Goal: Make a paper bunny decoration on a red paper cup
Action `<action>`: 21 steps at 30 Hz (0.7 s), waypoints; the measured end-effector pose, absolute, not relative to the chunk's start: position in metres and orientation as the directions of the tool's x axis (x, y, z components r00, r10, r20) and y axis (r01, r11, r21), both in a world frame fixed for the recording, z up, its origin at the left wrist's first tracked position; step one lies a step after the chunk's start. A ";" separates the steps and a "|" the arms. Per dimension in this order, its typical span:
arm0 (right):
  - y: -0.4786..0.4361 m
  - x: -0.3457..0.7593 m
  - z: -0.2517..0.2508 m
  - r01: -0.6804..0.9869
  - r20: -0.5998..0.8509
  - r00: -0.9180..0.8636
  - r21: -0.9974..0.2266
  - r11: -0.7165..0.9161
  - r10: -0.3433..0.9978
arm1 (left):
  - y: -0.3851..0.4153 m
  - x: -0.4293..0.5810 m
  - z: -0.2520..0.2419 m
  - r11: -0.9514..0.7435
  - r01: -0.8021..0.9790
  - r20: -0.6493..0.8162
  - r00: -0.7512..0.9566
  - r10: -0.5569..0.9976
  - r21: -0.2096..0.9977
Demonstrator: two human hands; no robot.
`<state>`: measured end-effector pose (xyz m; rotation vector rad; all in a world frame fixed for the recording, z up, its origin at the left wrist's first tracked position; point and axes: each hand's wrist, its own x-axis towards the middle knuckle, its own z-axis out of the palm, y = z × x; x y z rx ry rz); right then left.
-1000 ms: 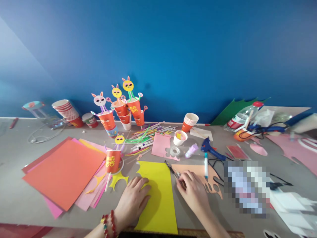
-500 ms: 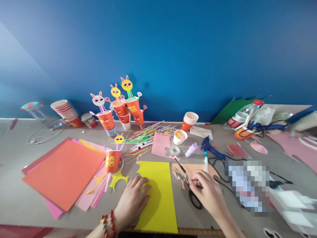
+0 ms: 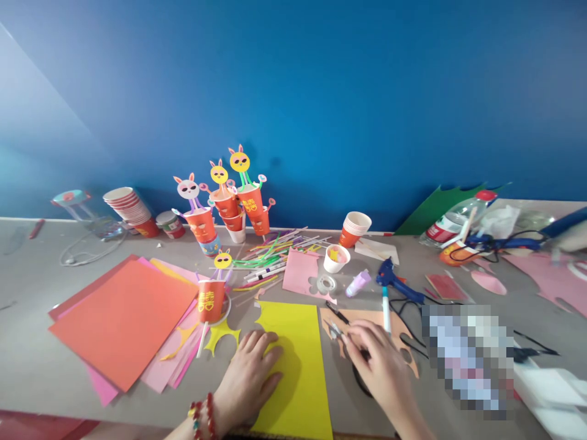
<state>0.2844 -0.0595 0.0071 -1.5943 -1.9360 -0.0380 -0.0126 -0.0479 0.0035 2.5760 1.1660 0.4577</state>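
My left hand (image 3: 247, 379) lies flat with fingers spread on a yellow paper sheet (image 3: 300, 360) near the table's front edge. A beaded bracelet (image 3: 202, 415) is on that wrist. My right hand (image 3: 383, 366) is closed on black-handled scissors (image 3: 339, 321), whose blades point up and left over a peach paper cut-out (image 3: 403, 339). A white and blue marker (image 3: 386, 302) lies just beyond the right hand.
Orange and pink paper sheets (image 3: 121, 318) lie at left with an orange paper cup (image 3: 211, 299). Bunny cup crafts (image 3: 229, 201), cup stacks (image 3: 131, 211), straws (image 3: 270, 253), a tape roll (image 3: 326, 283), a blue glue gun (image 3: 394, 281) and a bottle (image 3: 454, 223) crowd the back.
My right hand took hold of the scissors and drew them right, handles toward me. The left hand stayed on the yellow sheet. The view shifted slightly.
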 end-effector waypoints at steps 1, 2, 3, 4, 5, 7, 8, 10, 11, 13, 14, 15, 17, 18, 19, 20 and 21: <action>-0.060 0.276 0.008 0.871 0.448 -0.107 -0.388 0.300 0.888 | -0.048 -0.010 0.004 -0.631 0.682 0.170 0.618 0.768 0.368; -0.060 0.268 0.008 0.849 0.433 -0.132 -0.414 0.327 0.892 | -0.049 -0.008 0.005 -0.623 0.692 0.168 0.609 0.775 0.365; -0.060 0.260 0.009 0.828 0.422 -0.159 -0.435 0.353 0.892 | -0.049 -0.006 0.005 -0.615 0.699 0.164 0.602 0.782 0.366; -0.060 0.253 0.009 0.809 0.412 -0.183 -0.453 0.374 0.893 | -0.049 -0.005 0.005 -0.607 0.702 0.160 0.596 0.787 0.372; -0.060 0.246 0.009 0.791 0.403 -0.202 -0.471 0.391 0.893 | -0.049 -0.004 0.006 -0.602 0.701 0.157 0.593 0.790 0.383; -0.059 0.235 0.011 0.752 0.377 -0.239 -0.511 0.416 0.895 | -0.047 -0.002 0.009 -0.596 0.684 0.158 0.592 0.791 0.420; -0.058 0.229 0.013 0.733 0.360 -0.262 -0.529 0.428 0.895 | -0.046 -0.001 0.010 -0.595 0.671 0.166 0.591 0.790 0.443; -0.056 0.220 0.018 0.689 0.321 -0.336 -0.557 0.463 0.885 | -0.042 0.003 0.015 -0.604 0.622 0.190 0.601 0.776 0.498; -0.055 0.216 0.021 0.661 0.311 -0.377 -0.569 0.489 0.872 | -0.040 0.007 0.018 -0.615 0.582 0.206 0.616 0.761 0.532; -0.052 0.208 0.031 0.600 0.309 -0.437 -0.600 0.530 0.845 | -0.036 0.014 0.024 -0.633 0.463 0.243 0.654 0.717 0.621; -0.051 0.204 0.036 0.568 0.311 -0.448 -0.625 0.535 0.838 | -0.034 0.018 0.026 -0.623 0.395 0.260 0.662 0.702 0.675; -0.050 0.202 0.042 0.537 0.309 -0.449 -0.657 0.530 0.838 | -0.032 0.021 0.027 -0.595 0.331 0.273 0.658 0.702 0.732; -0.049 0.198 0.051 0.480 0.286 -0.448 -0.722 0.498 0.847 | -0.029 0.027 0.028 -0.469 0.215 0.249 0.624 0.741 0.857; -0.049 0.197 0.054 0.458 0.273 -0.452 -0.746 0.483 0.849 | -0.027 0.029 0.028 -0.374 0.154 0.213 0.602 0.770 0.914; -0.048 0.197 0.056 0.443 0.266 -0.456 -0.759 0.476 0.849 | -0.025 0.031 0.027 -0.269 0.091 0.168 0.582 0.796 0.959; -0.048 0.197 0.056 0.436 0.269 -0.458 -0.762 0.478 0.847 | -0.024 0.032 0.026 -0.166 0.029 0.120 0.565 0.816 0.986; -0.047 0.198 0.055 0.434 0.279 -0.460 -0.758 0.487 0.843 | -0.023 0.034 0.025 -0.073 -0.029 0.077 0.549 0.832 0.997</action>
